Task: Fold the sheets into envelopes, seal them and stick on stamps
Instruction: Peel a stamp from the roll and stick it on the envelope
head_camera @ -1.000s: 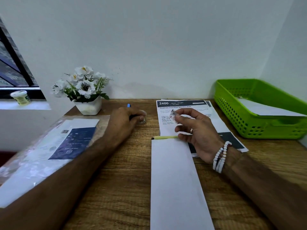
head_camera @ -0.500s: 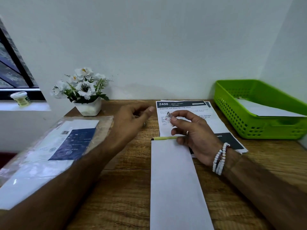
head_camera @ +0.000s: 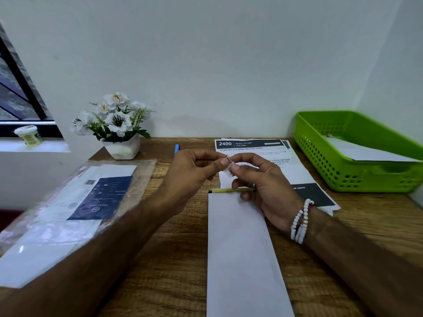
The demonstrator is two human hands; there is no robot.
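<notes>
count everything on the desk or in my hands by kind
folded white sheet: 1
printed sheets: 2
sheet in basket: 1
green basket: 1
blue pen, yellow pen: 2
flower pot: 1
plastic packet: 1
stamp, pinched by left hand and right hand: 1
total: 10

Both forearms are bare all the way to the frame edge. The right wrist has a beaded bracelet [head_camera: 300, 221] wrapped round in a few strands, small round white beads mostly, with a couple of dark red ones mixed in near the top. The left hand [head_camera: 190, 177] and wrist are bare.
</notes>
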